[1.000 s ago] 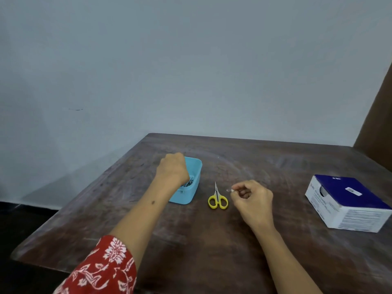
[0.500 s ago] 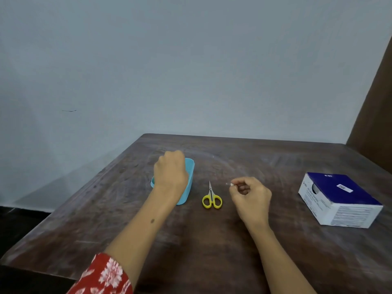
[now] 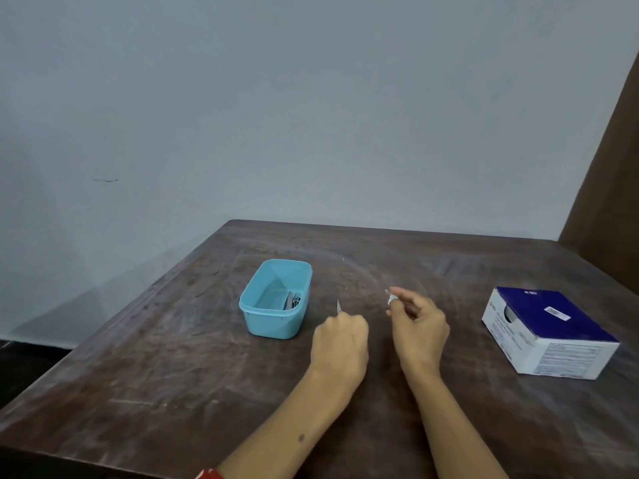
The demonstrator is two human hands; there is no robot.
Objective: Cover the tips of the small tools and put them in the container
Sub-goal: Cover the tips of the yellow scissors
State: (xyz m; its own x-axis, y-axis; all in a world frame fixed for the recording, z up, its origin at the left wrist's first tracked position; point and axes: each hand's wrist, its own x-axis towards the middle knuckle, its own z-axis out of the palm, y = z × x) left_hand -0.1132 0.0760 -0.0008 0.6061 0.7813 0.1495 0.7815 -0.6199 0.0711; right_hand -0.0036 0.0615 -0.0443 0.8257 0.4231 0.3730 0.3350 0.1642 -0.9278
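The left hand (image 3: 340, 340) is curling around small scissors (image 3: 339, 307); only the metal tip is showing. The right hand (image 3: 420, 326) is pinching a tiny white cap (image 3: 392, 299). A light blue plastic tub (image 3: 275, 302) is sitting just left, and a blue-and-white cardboard box (image 3: 549, 331) is sitting far right on the dark wooden table (image 3: 173, 357).

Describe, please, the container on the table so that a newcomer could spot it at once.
On the dark wooden table, look left of the left hand. There stands the container, a small open tub with rounded corners. It alone is light blue, unlike the blue-and-white box at the right.
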